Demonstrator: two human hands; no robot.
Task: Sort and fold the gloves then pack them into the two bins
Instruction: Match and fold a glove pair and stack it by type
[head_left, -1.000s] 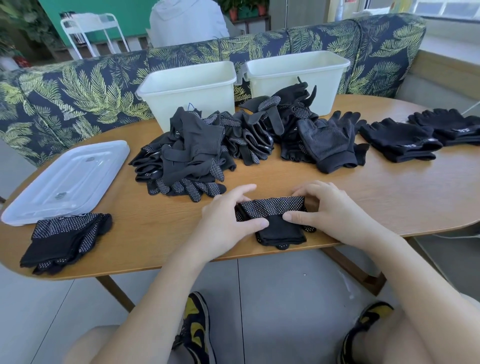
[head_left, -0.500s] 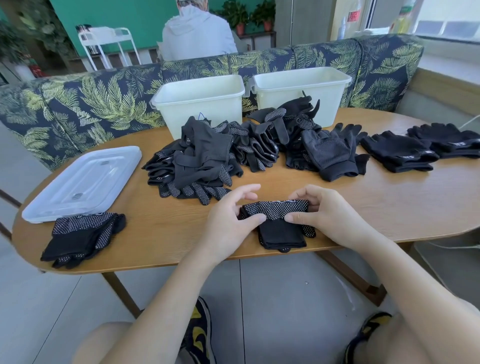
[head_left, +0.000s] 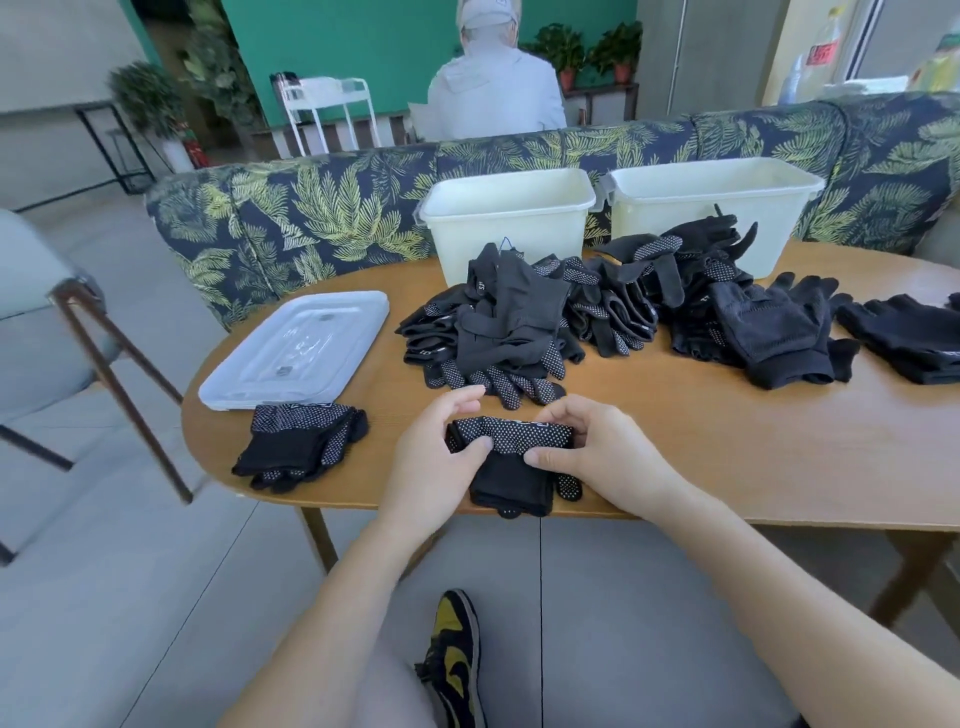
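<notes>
We see both hands working one folded glove (head_left: 511, 462) at the near edge of the wooden table (head_left: 727, 452), just as in the earlier pictures: the left hand (head_left: 436, 457) pinches its left end, thumb on top of the dotted band, and the right hand (head_left: 597, 452) curls round its right end, thumb pressing at the fold. The grip looks unchanged; what has changed is our view, which has tipped up and swung left, so that more of the room now shows, including a person in a grey hooded top (head_left: 496, 98) seated behind the leaf-print sofa (head_left: 311, 218) and a chair (head_left: 57, 312) at the left. The glove's plain black part hangs slightly over the table edge, as before. Beyond the hands, the heap of loose gloves (head_left: 597, 306) lies where it was, in front of the two white bins, the left bin (head_left: 506, 234) and the right bin (head_left: 727, 208). An already folded pair (head_left: 301, 447) rests beside the clear lid (head_left: 296, 353), touching its near edge, and further black gloves (head_left: 904, 338) lie at the right of the table, none of them moved.
</notes>
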